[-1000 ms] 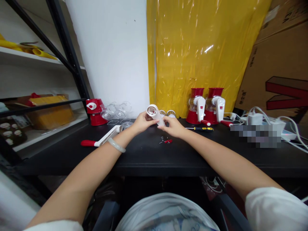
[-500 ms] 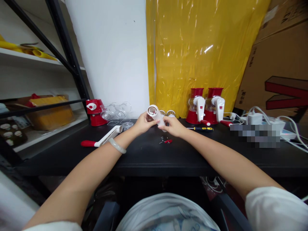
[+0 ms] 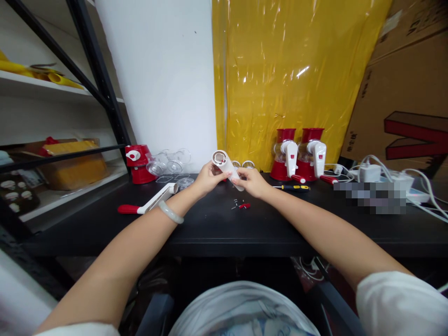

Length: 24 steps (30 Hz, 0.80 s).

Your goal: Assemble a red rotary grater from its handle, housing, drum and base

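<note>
A white plastic crank handle part point(image 3: 227, 167) with a round socket at its upper end is raised over the black table point(image 3: 224, 231). My left hand point(image 3: 209, 178) is closed around its socket end, thumb on the near face. At the lower end my right hand point(image 3: 254, 182) pinches the same part. Below it on the table lie several small screws point(image 3: 235, 204) and a small red piece point(image 3: 244, 206). A white crank with a red grip point(image 3: 149, 201) rests by my left forearm. To the right lies a yellow and black screwdriver point(image 3: 294, 187).
Two red and white rotary graters point(image 3: 287, 154) stand at the back right. A red grater base point(image 3: 140, 163) and clear plastic parts point(image 3: 171, 161) are at the back left. Metal-rimmed drums point(image 3: 248, 164) sit behind my hands. White chargers and cables point(image 3: 371, 172) lie far right.
The white handle part has tilted slightly, its socket end shifting a little up and left. Both hands keep hold of it.
</note>
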Tool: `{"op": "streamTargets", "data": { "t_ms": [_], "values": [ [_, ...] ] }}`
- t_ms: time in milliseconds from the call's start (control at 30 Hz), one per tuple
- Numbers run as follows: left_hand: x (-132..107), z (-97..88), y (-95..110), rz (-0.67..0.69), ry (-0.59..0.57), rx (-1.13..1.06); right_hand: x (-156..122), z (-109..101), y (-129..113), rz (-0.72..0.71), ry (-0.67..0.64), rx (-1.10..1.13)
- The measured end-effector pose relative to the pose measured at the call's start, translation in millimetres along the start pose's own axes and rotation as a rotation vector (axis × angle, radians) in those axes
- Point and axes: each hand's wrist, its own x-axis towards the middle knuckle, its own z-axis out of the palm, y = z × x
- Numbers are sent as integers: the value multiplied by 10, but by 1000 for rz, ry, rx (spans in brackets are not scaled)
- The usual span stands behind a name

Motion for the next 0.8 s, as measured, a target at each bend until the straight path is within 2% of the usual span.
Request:
{"op": "streamTargets", "data": {
  "t_ms": [200, 433, 633, 800],
  "values": [
    [-2, -5, 3, -9, 1, -11, -31, 42, -60, 32, 62, -37],
    [8, -64, -34, -170, 14, -208, -58, 111, -41, 52, 66, -19],
    [17, -61, 4, -82, 42, -34, -42, 126, 44, -2, 84, -7],
    [23, -22, -39, 13, 18, 53, -27, 132, 44, 36, 102, -53]
  ]
}}
